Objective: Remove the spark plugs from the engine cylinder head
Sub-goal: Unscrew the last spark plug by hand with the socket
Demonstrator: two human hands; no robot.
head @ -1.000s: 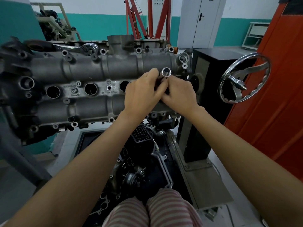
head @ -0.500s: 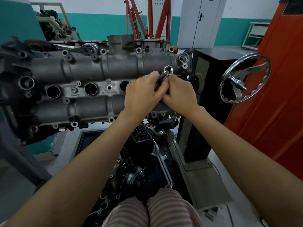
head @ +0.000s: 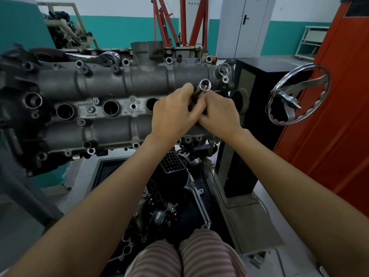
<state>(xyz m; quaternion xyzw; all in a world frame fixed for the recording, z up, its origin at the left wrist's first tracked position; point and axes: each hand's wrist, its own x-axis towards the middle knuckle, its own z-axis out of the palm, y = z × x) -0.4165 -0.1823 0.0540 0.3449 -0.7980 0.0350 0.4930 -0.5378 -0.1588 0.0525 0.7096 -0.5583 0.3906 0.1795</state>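
The grey cylinder head [head: 119, 84] lies across the stand in front of me, with three open spark plug wells [head: 111, 108] in a row along its middle. A long chrome socket [head: 204, 86] sticks up at a tilt from the rightmost well area, its open end facing me. My left hand [head: 173, 114] and my right hand [head: 219, 113] both grip the socket's shaft, pressed together around it. The well beneath them is hidden, and no spark plug is visible.
A chrome ratchet [head: 99, 56] lies on the head's top left edge. A chrome handwheel [head: 297, 96] juts out at the right beside an orange panel [head: 339, 116]. Engine parts [head: 165, 212] sit in the tray below. My striped knees [head: 185, 256] are at the bottom.
The socket's open end has shifted slightly up and to the right between my hands. Both hands stay clasped round its shaft at the rightmost well.
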